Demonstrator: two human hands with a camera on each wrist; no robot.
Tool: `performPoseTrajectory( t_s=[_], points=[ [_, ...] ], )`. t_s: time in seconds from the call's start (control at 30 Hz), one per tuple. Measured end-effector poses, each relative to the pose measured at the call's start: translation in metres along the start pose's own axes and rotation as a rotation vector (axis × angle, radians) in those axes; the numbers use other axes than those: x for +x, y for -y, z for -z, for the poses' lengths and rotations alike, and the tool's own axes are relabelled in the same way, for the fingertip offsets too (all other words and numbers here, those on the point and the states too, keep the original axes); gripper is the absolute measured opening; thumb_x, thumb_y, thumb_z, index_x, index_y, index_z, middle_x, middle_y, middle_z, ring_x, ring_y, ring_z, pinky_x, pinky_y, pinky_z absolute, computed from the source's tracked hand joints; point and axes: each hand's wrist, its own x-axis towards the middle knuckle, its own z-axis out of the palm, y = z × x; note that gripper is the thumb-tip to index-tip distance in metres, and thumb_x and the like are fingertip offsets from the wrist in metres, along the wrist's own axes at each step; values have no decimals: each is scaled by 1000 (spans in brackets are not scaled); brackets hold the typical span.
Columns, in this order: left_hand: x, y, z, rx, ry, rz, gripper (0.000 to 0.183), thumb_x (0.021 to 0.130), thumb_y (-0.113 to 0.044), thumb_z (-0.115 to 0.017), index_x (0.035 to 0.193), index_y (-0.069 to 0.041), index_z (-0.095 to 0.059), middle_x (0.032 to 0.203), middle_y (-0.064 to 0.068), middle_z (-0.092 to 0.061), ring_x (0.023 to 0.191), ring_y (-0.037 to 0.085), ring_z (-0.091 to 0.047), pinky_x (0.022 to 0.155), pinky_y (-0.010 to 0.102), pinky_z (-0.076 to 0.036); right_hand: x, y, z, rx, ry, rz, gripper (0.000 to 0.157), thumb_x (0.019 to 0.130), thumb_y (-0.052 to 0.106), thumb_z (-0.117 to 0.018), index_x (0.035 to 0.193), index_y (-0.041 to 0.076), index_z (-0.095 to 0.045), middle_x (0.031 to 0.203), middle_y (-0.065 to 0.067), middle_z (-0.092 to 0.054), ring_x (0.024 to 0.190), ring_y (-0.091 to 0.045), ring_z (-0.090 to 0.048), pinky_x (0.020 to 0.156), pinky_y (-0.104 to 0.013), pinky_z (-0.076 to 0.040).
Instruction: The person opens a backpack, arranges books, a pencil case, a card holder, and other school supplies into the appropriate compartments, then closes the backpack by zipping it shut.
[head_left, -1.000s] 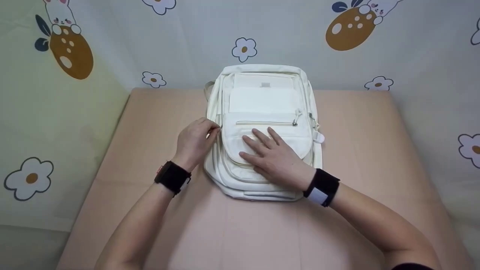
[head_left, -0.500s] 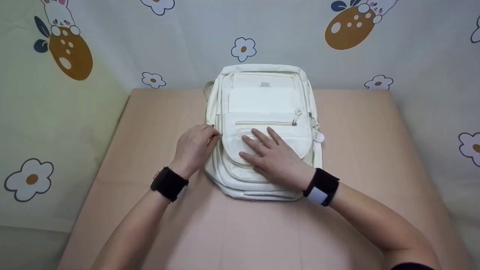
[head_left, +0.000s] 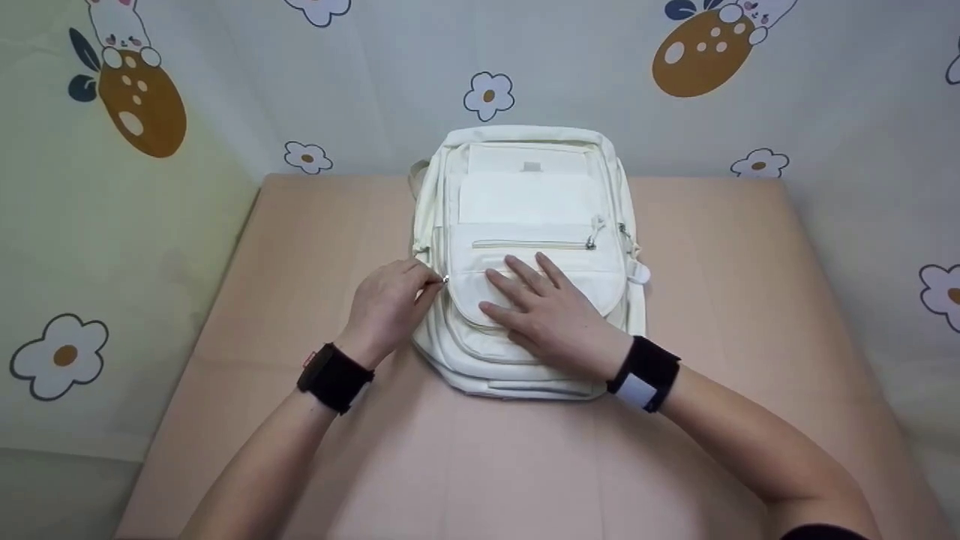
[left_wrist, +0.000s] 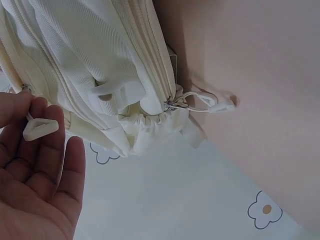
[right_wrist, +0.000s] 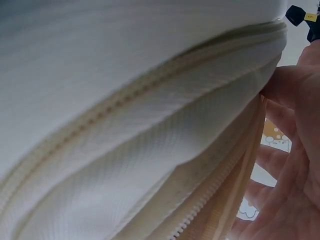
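A cream backpack (head_left: 525, 199) lies with its front face up. At its left edge, my left hand (head_left: 390, 304) pinches a zipper pull near a small metal slider (head_left: 446, 279). In the left wrist view, thumb and fingers grip the pull's cord, and its white tab (left_wrist: 40, 129) hangs over the fingers. My right hand (head_left: 551, 322) rests on the lower front pocket with fingers spread. In the right wrist view, that hand (right_wrist: 300, 135) lies against the bag, beside curved seams and a row of zipper teeth (right_wrist: 192, 217).
Another zipper pull (left_wrist: 215, 102) hangs from the backpack's side by a gathered side pocket (left_wrist: 150, 130). A short front zipper (head_left: 532, 244) runs above the right hand. A pinkish cloth covers the table (head_left: 712, 262); a patterned curtain (head_left: 390, 67) stands behind it.
My left hand has moved a little toward me along the backpack's left edge, with the zipper slider in its pinch. My right hand has stayed in place on the front pocket.
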Motion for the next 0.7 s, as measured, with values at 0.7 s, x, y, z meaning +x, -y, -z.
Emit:
performPoseTrajectory(
  t_s=[0.7],
  points=[
    [-3, 3, -5, -52, -96, -36, 8, 91, -10, -78, 93, -12, -71, 92, -1, -72, 79, 19, -66, 68, 36, -53, -36, -2, 3, 104, -329, 26, 15, 96, 12, -70, 110, 13, -76, 110, -8, -66, 101, -29, -60, 83, -43, -50]
  ],
)
